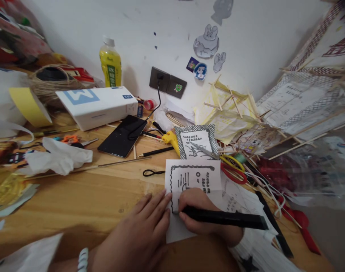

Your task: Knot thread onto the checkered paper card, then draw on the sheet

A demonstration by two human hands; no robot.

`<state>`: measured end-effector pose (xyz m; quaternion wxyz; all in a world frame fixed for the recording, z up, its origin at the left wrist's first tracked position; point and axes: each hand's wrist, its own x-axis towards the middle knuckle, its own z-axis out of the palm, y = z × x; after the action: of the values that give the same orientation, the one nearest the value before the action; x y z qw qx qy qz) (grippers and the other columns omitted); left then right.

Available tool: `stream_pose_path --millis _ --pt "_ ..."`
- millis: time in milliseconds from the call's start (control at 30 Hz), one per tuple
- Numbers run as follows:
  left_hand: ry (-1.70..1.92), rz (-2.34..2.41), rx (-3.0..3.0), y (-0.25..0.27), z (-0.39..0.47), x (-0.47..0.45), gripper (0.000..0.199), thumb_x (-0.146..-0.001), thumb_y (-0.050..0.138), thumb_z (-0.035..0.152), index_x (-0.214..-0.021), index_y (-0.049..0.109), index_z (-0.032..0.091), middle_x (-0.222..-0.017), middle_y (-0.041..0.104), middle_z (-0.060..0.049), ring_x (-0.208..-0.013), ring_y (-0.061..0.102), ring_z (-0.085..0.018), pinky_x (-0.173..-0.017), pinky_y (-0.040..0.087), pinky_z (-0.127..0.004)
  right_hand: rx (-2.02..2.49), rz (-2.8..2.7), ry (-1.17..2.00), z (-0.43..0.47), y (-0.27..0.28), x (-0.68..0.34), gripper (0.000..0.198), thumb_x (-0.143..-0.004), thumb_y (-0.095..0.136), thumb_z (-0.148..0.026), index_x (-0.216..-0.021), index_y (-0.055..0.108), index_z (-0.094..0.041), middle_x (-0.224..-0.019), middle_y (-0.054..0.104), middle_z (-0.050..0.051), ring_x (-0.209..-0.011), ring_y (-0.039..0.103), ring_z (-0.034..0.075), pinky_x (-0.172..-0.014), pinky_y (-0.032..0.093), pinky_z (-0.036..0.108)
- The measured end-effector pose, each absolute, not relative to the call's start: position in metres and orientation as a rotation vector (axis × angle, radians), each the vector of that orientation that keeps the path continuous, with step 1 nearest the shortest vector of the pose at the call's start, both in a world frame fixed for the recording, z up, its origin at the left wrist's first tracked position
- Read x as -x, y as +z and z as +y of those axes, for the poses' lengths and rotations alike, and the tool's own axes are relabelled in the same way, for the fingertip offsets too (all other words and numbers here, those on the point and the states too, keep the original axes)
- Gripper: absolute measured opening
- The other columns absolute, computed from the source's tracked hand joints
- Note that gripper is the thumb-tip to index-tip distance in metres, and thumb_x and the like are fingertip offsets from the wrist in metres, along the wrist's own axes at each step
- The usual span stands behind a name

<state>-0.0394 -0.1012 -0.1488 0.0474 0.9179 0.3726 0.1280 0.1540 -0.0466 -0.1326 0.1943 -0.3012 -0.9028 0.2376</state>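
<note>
A white sheet of paper (175, 226) lies on the wooden table, with a wavy black border, a drawing and lines of handwriting on it. My right hand (202, 211) is closed around a thick black pen (229, 217), its tip hidden by my fingers near the lower left of the border. Stretched flat, my left hand (141, 226) rests on the table, fingertips at the paper's left edge. Just behind the sheet is a smaller drawn card (196, 138) with a patterned border. Scissors (234, 172) with red and yellow handles lie beside it.
Behind my hands are a black phone (123, 136), a white box (99, 104) and a drink bottle (110, 62). A yellow glue gun (171, 141) lies near the card. Crumpled tissue (59, 155) and yellow tape (31, 105) are left; stick-framed paper lanterns (229, 109) stand right.
</note>
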Motion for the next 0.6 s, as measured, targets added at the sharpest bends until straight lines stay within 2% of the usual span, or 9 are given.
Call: stream_pose_path --millis 600 --pt "0.335 1.126 -2.791 -0.1444 -0.0994 0.0378 0.047 -0.080 0.048 0.032 -0.124 0.047 0.014 -0.134 0.042 -0.014 -0.123 0.038 -0.028 -0.097 0.034 -0.044 0.743 -2.537 0.818 -0.0454 -0.1337 -0.1565 0.011 -0.070 0.042 -0.025 -0.060 0.044 -0.021 -0.055 0.052 -0.001 -0.054 0.049 0.012 -0.055 0.040 0.024"
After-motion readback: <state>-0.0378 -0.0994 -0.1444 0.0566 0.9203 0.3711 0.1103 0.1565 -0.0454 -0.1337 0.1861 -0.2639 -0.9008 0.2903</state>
